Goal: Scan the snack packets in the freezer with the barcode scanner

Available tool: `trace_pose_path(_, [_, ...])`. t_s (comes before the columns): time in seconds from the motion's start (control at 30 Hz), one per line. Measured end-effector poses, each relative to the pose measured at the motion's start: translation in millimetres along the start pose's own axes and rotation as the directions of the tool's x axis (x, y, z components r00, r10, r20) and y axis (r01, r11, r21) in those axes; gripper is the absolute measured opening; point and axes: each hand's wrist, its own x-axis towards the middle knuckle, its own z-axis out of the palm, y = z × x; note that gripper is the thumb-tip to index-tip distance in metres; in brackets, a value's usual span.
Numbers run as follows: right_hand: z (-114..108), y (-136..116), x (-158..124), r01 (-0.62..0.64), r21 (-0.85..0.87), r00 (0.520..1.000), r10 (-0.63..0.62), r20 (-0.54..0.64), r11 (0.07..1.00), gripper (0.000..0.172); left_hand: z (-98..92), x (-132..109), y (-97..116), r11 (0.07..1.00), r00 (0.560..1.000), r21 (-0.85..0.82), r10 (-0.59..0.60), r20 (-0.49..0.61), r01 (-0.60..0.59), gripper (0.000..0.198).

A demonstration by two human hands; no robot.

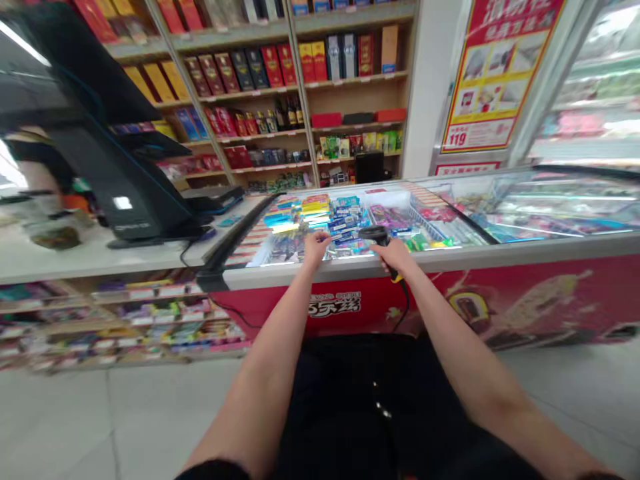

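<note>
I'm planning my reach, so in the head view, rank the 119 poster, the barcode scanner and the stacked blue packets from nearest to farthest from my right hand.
1. Barcode scanner: held in your right hand.
2. Stacked blue packets: in the chest freezer, left of that hand.
3. 119 poster: beyond the freezer, up to the right.

The scanner (375, 233) looks like matt plastic; the packs (345, 223) have glossy wrapping. The freezer (375, 313) front is smooth, the shelves (320, 103) look wooden.
</note>
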Motion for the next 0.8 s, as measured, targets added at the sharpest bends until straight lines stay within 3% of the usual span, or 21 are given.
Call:
trace_pose_path(0.13, [-1,-1,-2,0.001,0.016,1.000,-0.001,-0.010,1.000,0.024,0.2,0,2,1.000,1.000,-0.004,0.006,-0.028,-0.006,0.023])
trace_pose_path(0.3, [-2,0,-1,-0.001,0.019,1.000,0.001,-0.008,1.000,0.025,0.3,-3,6,0.993,0.999,0.111,-0.049,0.006,0.048,0.021])
trace_pose_path(0.47, [-3,2,1,0.000,0.019,1.000,0.000,-0.001,1.000,0.024,5.3,-5,3,0.997,0.992,-0.023,-0.078,0.097,0.080,0.027])
trace_pose_path(0.6, [-3,2,2,0.012,0.027,1.000,-0.012,-0.003,1.000,0.023,6.6,-2,-2,0.994,0.996,-0.103,-0.039,0.077,0.047,0.024])
trace_pose_path(0.8, [-2,-2,0,0.020,0.006,1.000,-0.020,0.000,1.000,0.024,3.2,3,-6,0.999,1.000,0.050,0.011,0.025,-0.012,0.023])
